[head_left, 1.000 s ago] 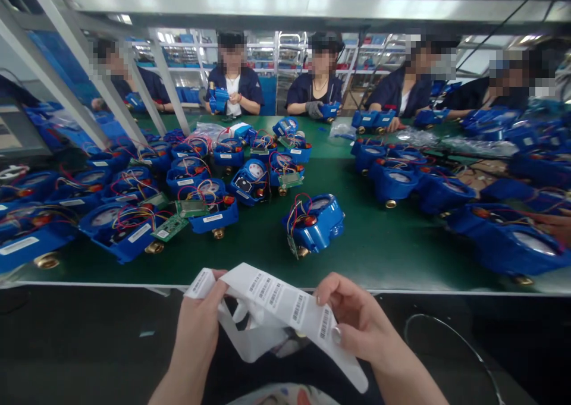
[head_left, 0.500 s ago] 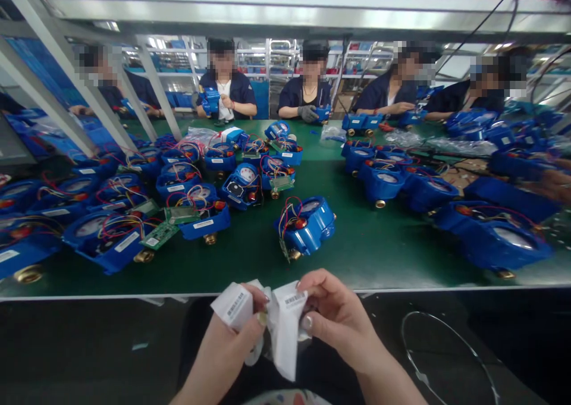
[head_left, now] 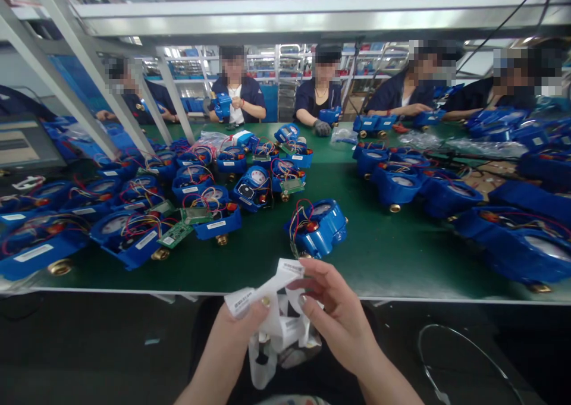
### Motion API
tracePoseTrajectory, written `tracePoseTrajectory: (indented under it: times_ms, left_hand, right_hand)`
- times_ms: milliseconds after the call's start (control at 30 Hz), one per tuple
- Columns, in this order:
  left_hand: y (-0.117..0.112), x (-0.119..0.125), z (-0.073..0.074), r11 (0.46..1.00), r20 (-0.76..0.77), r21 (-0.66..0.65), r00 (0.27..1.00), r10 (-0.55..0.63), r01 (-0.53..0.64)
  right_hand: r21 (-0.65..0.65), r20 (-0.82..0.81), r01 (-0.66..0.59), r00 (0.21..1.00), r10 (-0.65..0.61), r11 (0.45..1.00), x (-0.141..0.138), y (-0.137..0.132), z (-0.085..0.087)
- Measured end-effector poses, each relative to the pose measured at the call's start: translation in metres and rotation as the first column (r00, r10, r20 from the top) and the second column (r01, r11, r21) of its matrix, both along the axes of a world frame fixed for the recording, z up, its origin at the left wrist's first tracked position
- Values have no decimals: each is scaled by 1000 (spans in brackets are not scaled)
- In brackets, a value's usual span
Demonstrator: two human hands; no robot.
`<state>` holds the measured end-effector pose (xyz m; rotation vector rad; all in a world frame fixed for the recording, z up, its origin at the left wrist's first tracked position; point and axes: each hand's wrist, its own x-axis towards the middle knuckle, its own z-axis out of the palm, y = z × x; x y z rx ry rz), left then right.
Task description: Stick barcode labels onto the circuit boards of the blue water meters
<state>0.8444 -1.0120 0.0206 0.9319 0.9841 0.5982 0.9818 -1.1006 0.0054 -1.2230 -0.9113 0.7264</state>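
Observation:
A white strip of barcode labels (head_left: 273,285) stretches between my two hands, just off the table's near edge, with loose loops of it dangling below. My left hand (head_left: 227,342) is closed on the strip's left part, thumb on top, and a barcode end sticks out past it. My right hand (head_left: 343,322) pinches the strip near its upper right end with curled fingers; the exact fingertip contact is partly hidden. Just beyond my hands, a blue water meter (head_left: 328,226) with coloured wires and a small circuit board sits tilted on the green table (head_left: 375,256).
Several blue meters with wires and green circuit boards (head_left: 176,234) crowd the left. More blue meters (head_left: 399,182) stand on the right. White metal posts (head_left: 172,96) and a shelf beam (head_left: 285,18) frame the bench. Several co-workers (head_left: 241,96) sit across, some holding blue meters.
The label strip has been spread out between my hands, its loops now hanging lower. My right hand has raised one barcode end. The whole view has shifted slightly, so the table things appear further right.

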Motion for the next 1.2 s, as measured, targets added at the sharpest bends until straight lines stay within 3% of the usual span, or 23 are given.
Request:
tracePoseTrajectory:
  times_ms: [67, 233, 433, 667, 867, 1033, 1200]
  left_hand:
    - [1, 2, 1, 994, 45, -95, 998, 49, -45]
    - [6, 7, 4, 986, 117, -121, 985, 130, -115]
    - [7, 8, 4, 966, 172, -171, 960, 220, -191]
    - [4, 7, -4, 973, 224, -189, 959, 172, -131]
    - [4, 4, -5, 989, 197, -146, 979, 56, -27]
    - [4, 6, -4, 992, 163, -122, 985, 58, -38]
    - [7, 4, -3, 996, 32, -55, 997, 77, -75]
  right_hand:
    - [-39, -59, -29, 998, 27, 999, -2, 2, -2]
    - [-125, -171, -121, 980, 98, 985, -10, 0, -10]
    - [-140, -137, -32, 990, 13, 990, -13, -3, -16]
    - [-137, -177, 81, 979, -105, 987, -16, 0, -14]
    - [-212, -160, 47, 984, -82, 976, -15, 0, -12]
    - [-226, -145, 37, 987, -71, 973, -17, 2, -14]
    - [-150, 5, 138, 990, -139, 979, -15, 3, -24]
